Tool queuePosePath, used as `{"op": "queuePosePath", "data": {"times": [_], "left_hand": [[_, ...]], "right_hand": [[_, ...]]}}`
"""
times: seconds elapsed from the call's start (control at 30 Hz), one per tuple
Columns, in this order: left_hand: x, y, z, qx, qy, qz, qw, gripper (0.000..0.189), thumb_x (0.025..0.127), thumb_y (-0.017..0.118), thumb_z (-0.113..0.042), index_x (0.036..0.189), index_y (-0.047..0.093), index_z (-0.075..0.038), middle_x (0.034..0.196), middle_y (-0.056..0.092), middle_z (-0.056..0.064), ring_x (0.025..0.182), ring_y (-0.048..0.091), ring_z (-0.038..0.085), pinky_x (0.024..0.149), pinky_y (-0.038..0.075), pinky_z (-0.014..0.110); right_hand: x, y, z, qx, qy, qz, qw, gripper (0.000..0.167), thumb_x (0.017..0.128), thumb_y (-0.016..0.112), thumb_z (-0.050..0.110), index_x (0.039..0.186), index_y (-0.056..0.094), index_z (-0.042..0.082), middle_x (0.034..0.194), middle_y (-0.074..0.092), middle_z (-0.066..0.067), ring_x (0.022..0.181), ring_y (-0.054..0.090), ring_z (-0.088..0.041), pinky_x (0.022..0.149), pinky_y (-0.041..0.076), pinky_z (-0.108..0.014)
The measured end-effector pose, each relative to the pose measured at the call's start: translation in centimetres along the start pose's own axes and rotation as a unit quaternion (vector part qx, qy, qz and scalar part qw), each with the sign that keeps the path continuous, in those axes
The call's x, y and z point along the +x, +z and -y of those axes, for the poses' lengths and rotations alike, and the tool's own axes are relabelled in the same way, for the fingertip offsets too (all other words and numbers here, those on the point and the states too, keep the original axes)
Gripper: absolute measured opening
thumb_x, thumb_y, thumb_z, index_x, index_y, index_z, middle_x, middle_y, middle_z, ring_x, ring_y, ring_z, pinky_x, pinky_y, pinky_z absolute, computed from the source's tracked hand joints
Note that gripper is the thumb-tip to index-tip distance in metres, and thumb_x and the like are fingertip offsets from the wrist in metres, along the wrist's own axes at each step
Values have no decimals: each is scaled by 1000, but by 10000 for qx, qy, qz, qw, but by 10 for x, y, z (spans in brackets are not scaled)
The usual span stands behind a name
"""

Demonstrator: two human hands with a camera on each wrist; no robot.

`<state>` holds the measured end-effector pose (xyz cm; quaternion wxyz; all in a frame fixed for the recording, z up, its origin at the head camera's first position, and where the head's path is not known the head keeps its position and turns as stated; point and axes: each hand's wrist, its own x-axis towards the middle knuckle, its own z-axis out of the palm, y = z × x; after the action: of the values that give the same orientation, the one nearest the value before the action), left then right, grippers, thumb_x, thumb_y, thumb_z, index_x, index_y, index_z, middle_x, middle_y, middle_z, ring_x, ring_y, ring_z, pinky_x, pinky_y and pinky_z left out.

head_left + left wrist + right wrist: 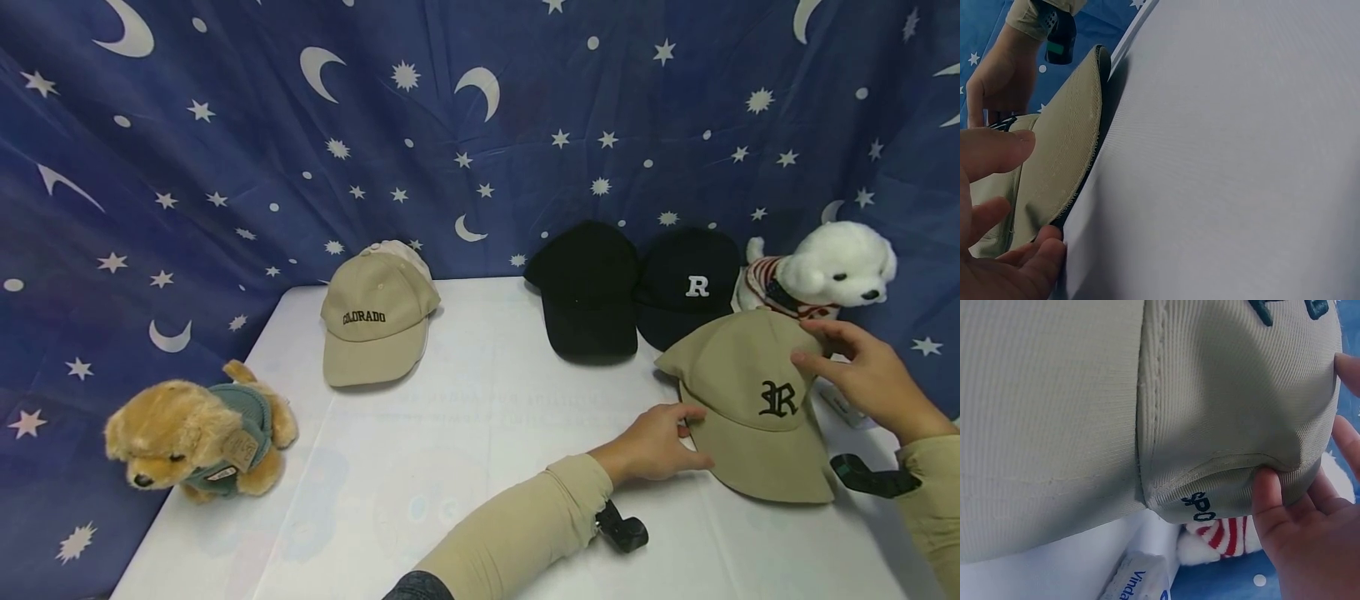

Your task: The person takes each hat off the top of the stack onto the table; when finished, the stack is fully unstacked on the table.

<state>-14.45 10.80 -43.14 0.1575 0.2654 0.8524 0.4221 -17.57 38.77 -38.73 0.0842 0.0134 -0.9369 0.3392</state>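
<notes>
In the head view a khaki baseball cap (738,375) with a dark R on its front is at the right, brim toward me. My right hand (870,375) holds the side of its crown, thumb on the fabric (1229,425) and fingers round behind it. Dark letters on the cap's side show below the thumb in the right wrist view. My left hand (660,442) is at the brim's left edge. In the left wrist view its lower fingertips (1050,247) touch the brim (1063,144), and its thumb stands apart above.
A black cap (588,292) and a navy cap (690,283) stand behind, beside a white plush dog (843,262). A Vinda pack (1138,578) lies by the khaki cap. At the left are a Colorado cap (378,304) and a brown plush dog (180,425) on the white table (465,417).
</notes>
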Motion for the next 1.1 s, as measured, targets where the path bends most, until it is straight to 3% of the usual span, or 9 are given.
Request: {"op": "queuePosePath", "data": {"times": [0.07, 0.17, 0.27, 0.4, 0.53, 0.73, 0.87, 0.97, 1.1], "left_hand": [[0, -1, 0, 14, 10, 37, 10000, 60, 81, 83, -18, 136, 60, -12, 128, 60, -9, 101, 58, -6, 80, 38, 3], [-1, -2, 0, 14, -29, 66, 10000, 61, 81, 83, -19, 136, 60, -13, 130, 60, -9, 104, 59, -5, 81, 38, 4], [-1, -3, 1, -13, -48, 57, 10000, 61, 81, 84, -20, 137, 59, -14, 131, 59, -8, 104, 59, -4, 81, 39, 4], [-1, -1, 2, -119, -85, 46, 9999, 62, 81, 84, -19, 138, 59, -14, 130, 60, -8, 102, 59, -5, 80, 39, 5], [-1, 2, 0, -136, -198, 46, 9997, 62, 81, 84, -20, 138, 59, -16, 129, 60, -10, 101, 58, -6, 78, 39, 4], [0, 3, -2, -174, -228, 97, 9995, 61, 82, 83, -20, 138, 59, -17, 133, 58, -11, 105, 58, -6, 80, 39, 5], [2, 3, -3, -255, -246, 131, 9993, 61, 82, 82, -20, 138, 59, -17, 133, 58, -12, 105, 58, -6, 80, 39, 4], [4, 3, -4, -335, -256, 126, 9990, 60, 82, 82, -19, 138, 59, -16, 131, 59, -12, 104, 58, -6, 79, 39, 5], [6, 4, -5, -469, -339, 117, 9983, 59, 82, 82, -19, 137, 60, -17, 130, 60, -12, 103, 58, -6, 79, 40, 6]], "right_hand": [[1, 0, 0, -5, 19, 21, 10000, 62, 98, 66, 29, 143, 44, -8, 136, 45, -28, 102, 41, -4, 81, 34, -27], [1, 1, -1, -3, 55, 51, 10000, 62, 99, 65, 29, 143, 43, -9, 137, 43, -30, 111, 45, -28, 82, 34, -32], [1, 1, 0, 69, 121, 104, 9998, 63, 100, 63, 28, 144, 40, -11, 138, 41, -34, 119, 37, -51, 93, 36, -47], [1, 0, 1, 125, 184, 118, 9997, 62, 100, 61, 27, 142, 39, -13, 138, 39, -38, 121, 33, -57, 92, 29, -70], [1, 0, 0, 125, 218, 103, 9996, 63, 100, 62, 27, 143, 39, -13, 138, 38, -39, 122, 33, -59, 92, 29, -72], [2, 0, -1, 74, 155, 43, 9998, 61, 100, 62, 27, 141, 40, -12, 136, 41, -37, 119, 36, -56, 88, 31, -68], [2, 0, -2, -34, 134, -31, 9999, 59, 99, 63, 26, 141, 42, -10, 134, 44, -34, 117, 38, -52, 81, 38, -43], [2, -1, -1, -73, 131, -84, 9999, 58, 99, 63, 26, 141, 43, -9, 134, 45, -32, 116, 39, -50, 73, 31, -26], [2, -4, 3, -36, 118, -54, 9999, 58, 99, 63, 25, 141, 43, -10, 134, 44, -35, 110, 44, -47, 67, 33, -24]]}}
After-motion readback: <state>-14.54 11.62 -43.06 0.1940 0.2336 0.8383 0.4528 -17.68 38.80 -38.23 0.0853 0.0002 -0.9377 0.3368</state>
